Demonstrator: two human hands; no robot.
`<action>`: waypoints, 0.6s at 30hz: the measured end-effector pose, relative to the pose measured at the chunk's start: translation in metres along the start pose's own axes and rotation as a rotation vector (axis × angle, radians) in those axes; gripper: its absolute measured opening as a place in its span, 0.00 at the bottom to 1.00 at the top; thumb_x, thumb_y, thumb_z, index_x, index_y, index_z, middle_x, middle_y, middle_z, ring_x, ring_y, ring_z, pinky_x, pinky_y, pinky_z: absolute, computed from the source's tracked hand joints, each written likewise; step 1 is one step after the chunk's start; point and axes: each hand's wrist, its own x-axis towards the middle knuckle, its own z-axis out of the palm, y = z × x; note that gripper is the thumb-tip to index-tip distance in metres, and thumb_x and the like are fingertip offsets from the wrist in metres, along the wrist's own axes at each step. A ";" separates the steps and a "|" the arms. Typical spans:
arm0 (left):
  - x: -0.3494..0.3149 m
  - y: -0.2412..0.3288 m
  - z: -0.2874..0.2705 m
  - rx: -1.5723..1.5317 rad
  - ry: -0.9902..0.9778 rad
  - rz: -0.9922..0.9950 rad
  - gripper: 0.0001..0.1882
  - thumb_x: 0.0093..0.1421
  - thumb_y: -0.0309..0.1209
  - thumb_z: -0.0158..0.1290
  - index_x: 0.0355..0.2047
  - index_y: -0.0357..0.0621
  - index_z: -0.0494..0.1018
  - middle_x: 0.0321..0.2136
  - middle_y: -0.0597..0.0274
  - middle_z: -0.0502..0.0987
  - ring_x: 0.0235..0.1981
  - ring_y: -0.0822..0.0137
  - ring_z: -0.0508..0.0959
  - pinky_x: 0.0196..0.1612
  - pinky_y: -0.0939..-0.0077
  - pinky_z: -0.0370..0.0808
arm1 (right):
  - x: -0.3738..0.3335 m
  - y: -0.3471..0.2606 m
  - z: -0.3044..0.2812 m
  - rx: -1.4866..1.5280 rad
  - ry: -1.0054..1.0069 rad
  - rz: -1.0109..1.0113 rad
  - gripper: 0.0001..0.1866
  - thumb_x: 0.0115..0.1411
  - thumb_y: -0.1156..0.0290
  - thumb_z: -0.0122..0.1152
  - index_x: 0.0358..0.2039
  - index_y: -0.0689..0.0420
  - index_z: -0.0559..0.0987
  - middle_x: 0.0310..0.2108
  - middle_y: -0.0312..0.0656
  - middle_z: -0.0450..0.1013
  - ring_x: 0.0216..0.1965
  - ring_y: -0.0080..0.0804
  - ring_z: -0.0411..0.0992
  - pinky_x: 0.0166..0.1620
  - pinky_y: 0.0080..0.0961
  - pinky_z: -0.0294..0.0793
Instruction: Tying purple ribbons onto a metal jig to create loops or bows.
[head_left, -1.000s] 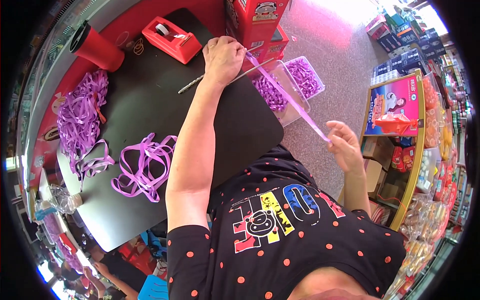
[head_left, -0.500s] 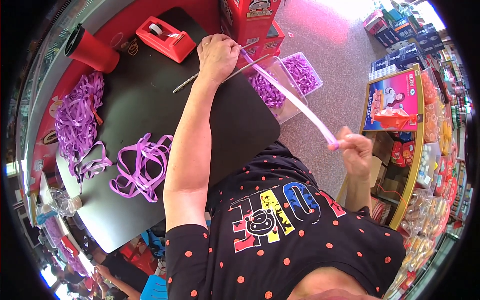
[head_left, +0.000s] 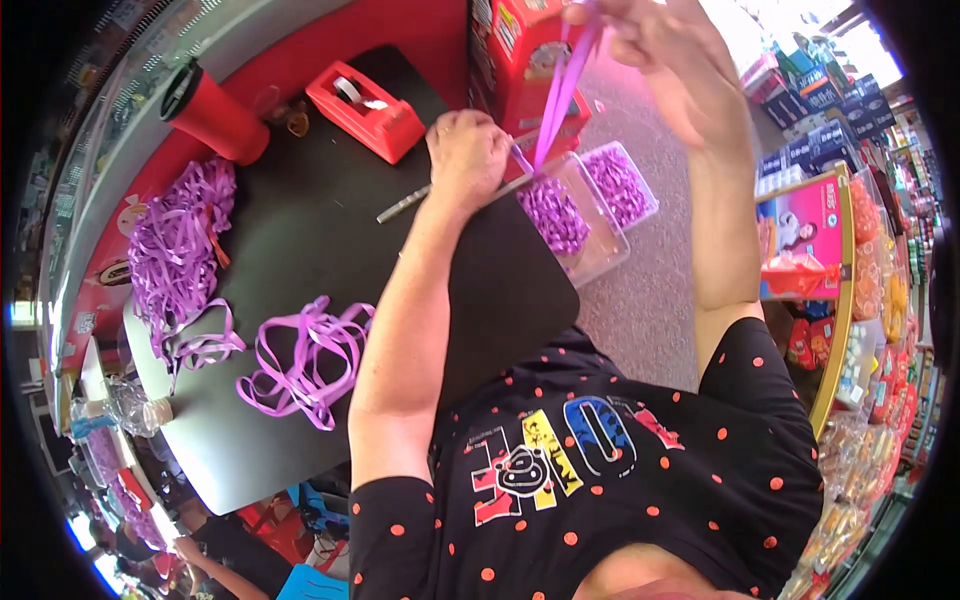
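Two clear plastic boxes lie just beyond the worktop's right edge. The nearer box [head_left: 597, 238] has short purple pieces [head_left: 555, 215] heaped toward the worktop, leaving part of its floor bare; the farther box [head_left: 652, 211] is well filled with similar pieces. A red cup [head_left: 228, 122] with a dark rim is at the worktop's far left corner; what it holds cannot be made out. Near the far edge, a red tape dispenser [head_left: 368, 112] carries a roll of tape.

The purple ribbon [head_left: 560, 100] hangs in a narrow loop from the raised right hand [head_left: 690, 75] to the metal rods [head_left: 405, 204], just beside the fingers of the left hand [head_left: 466, 150]. The right hand, blurred and partly cut off, pinches the ribbon at its fingertips. The left hand is palm down at the worktop's right edge, fingers curled over the rods; how tightly it grips underneath cannot be seen.

A large purple heap [head_left: 180, 240] lies along the left edge, and a looser tangle [head_left: 310, 360] lies toward the near edge, beside the left forearm.
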 end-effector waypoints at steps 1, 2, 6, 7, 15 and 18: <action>-0.001 0.002 0.002 -0.007 0.013 -0.004 0.09 0.53 0.38 0.55 0.25 0.49 0.81 0.38 0.66 0.76 0.48 0.58 0.69 0.53 0.59 0.62 | 0.013 0.026 -0.010 0.316 -0.177 -0.253 0.26 0.68 0.60 0.44 0.64 0.50 0.57 0.43 0.43 0.74 0.30 0.17 0.64 0.32 0.14 0.60; -0.003 0.003 0.002 -0.009 0.027 -0.014 0.08 0.52 0.37 0.55 0.25 0.48 0.81 0.38 0.65 0.77 0.47 0.57 0.70 0.53 0.59 0.63 | 0.018 0.026 -0.007 0.318 -0.194 -0.273 0.26 0.68 0.60 0.44 0.64 0.50 0.57 0.43 0.43 0.74 0.30 0.17 0.64 0.32 0.14 0.60; -0.007 0.009 -0.001 -0.075 0.005 -0.034 0.09 0.52 0.36 0.55 0.25 0.46 0.80 0.39 0.64 0.76 0.49 0.58 0.69 0.55 0.58 0.61 | 0.026 0.041 0.006 0.224 0.153 0.385 0.26 0.67 0.63 0.46 0.64 0.51 0.57 0.43 0.42 0.73 0.31 0.14 0.63 0.33 0.12 0.59; -0.007 0.010 -0.002 -0.090 -0.006 -0.048 0.09 0.53 0.36 0.54 0.26 0.46 0.81 0.39 0.64 0.76 0.50 0.59 0.68 0.56 0.58 0.59 | 0.029 0.053 0.009 0.173 0.235 0.415 0.26 0.68 0.62 0.45 0.64 0.51 0.57 0.44 0.41 0.74 0.32 0.14 0.63 0.33 0.12 0.59; 0.000 0.006 -0.005 -0.136 -0.027 -0.059 0.09 0.53 0.34 0.53 0.28 0.44 0.80 0.40 0.63 0.75 0.51 0.59 0.66 0.57 0.59 0.57 | 0.012 0.146 0.005 0.266 0.382 0.662 0.28 0.68 0.53 0.41 0.65 0.51 0.56 0.43 0.36 0.75 0.34 0.12 0.67 0.33 0.09 0.62; 0.002 0.006 -0.007 -0.156 -0.041 -0.047 0.08 0.51 0.33 0.53 0.26 0.45 0.80 0.39 0.62 0.74 0.50 0.59 0.66 0.57 0.58 0.57 | 0.003 0.162 0.004 0.268 0.459 0.709 0.28 0.69 0.51 0.39 0.65 0.51 0.57 0.43 0.36 0.76 0.35 0.12 0.68 0.34 0.10 0.62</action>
